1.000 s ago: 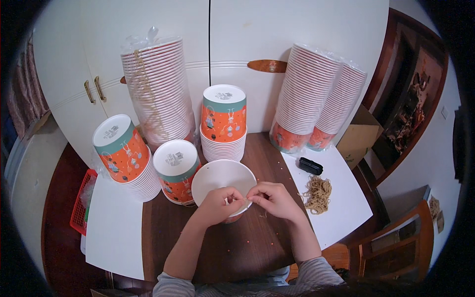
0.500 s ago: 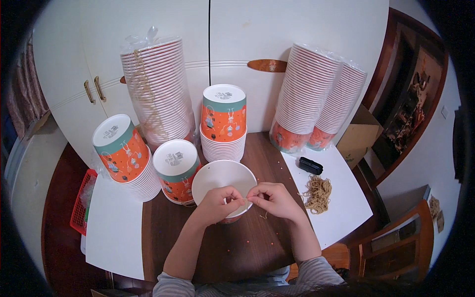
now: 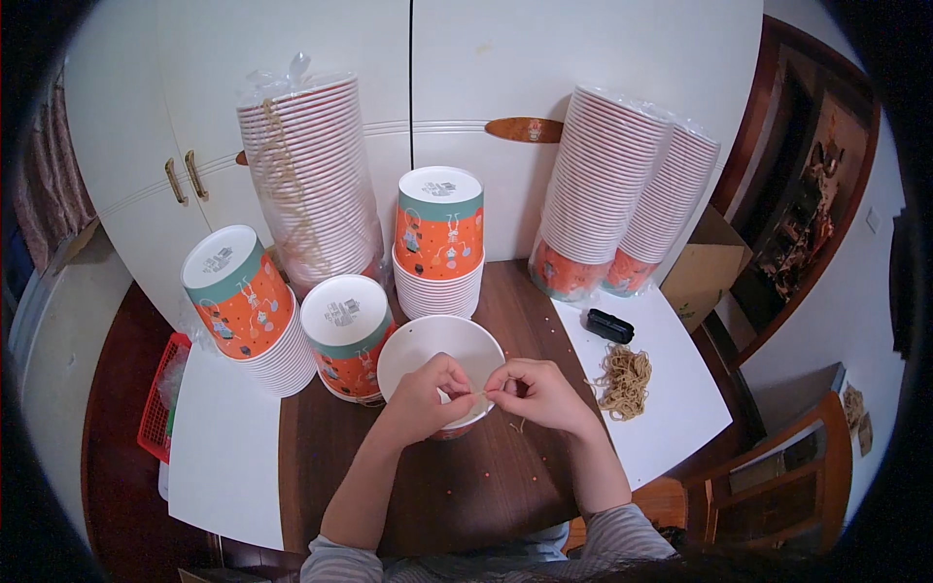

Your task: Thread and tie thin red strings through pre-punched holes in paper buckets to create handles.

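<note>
An open paper bucket (image 3: pixel 418 350), white inside, stands upright in front of me on the dark wooden part of the table. My left hand (image 3: pixel 424 396) and my right hand (image 3: pixel 546 394) meet above its near rim. Each pinches a short piece of tan twine (image 3: pixel 479 393) between thumb and fingertips, most of it hidden by the fingers. A loose end of twine (image 3: pixel 518 426) shows under the right hand. Just left of the open bucket, an orange and green paper bucket (image 3: pixel 342 311) sits upside down, with a bit of twine near its base.
Upside-down bucket stacks stand at left (image 3: pixel 255 316) and behind (image 3: pixel 442 233). Tall plastic-wrapped stacks rise at back left (image 3: pixel 311 175) and back right (image 3: pixel 607 175). A black case-like object (image 3: pixel 610 325) and a twine heap (image 3: pixel 624 381) lie at right. A wooden chair (image 3: pixel 777 476) stands beyond.
My fingertips have shifted slightly against each other on the twine. The left hand's thumb and fingers sit a little differently; the buckets and other things have stayed put.
</note>
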Demonstrator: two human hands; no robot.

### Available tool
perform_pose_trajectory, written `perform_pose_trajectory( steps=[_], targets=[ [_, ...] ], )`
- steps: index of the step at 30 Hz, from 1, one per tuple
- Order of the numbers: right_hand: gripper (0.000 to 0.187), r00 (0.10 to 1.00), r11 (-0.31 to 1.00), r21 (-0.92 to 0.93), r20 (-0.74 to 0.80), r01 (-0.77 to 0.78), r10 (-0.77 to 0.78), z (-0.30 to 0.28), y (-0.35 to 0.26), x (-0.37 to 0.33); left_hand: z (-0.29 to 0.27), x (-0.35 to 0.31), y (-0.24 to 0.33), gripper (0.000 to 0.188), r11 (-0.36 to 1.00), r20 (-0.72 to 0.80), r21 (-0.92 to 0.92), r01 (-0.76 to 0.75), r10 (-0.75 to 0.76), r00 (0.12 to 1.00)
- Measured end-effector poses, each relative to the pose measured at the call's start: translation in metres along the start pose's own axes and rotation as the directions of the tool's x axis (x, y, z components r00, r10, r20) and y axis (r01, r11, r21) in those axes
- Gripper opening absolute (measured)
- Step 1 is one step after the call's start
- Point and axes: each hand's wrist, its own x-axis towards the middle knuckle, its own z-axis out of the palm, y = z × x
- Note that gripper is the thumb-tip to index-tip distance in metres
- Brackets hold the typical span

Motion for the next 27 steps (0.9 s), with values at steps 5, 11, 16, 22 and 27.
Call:
perform_pose_trajectory(
  steps=[5, 11, 16, 22, 27],
  targets=[
    [0.007, 0.999, 0.999, -0.025, 0.0, 0.033, -0.033, 0.002, 0.003, 0.0, 0.002, 0.001, -0.003, 0.015, 0.999, 0.029, -0.025, 0.034, -0.033, 0.999],
    [0.008, 1.0, 1.0, -0.019, -0.022, -0.011, 0.011, 0.006, -0.005, 0.001, 0.002, 0.001, -0.007, 0.012, 0.999, 0.008, -0.029, 0.026, -0.026, 1.0],
    [0.01, 0.99, 0.979, -0.151, -0.016, 0.137, -0.141, 0.006, 0.004, 0.0, 0.002, 0.002, -0.003, 0.012, 0.999, 0.018, -0.033, 0.035, -0.034, 0.999],
    [0.009, 0.989, 0.978, -0.146, -0.005, 0.147, -0.15, 0.006, 0.006, 0.001, 0.002, 0.002, -0.004, 0.012, 0.999, 0.004, -0.049, 0.006, -0.006, 1.0],
    [0.007, 0.993, 0.986, -0.121, -0.017, 0.116, -0.119, 0.006, 0.002, 0.0, 0.003, 0.002, -0.006, 0.008, 1.0, 0.024, 0.026, 0.001, -0.002, 1.0]
  ],
)
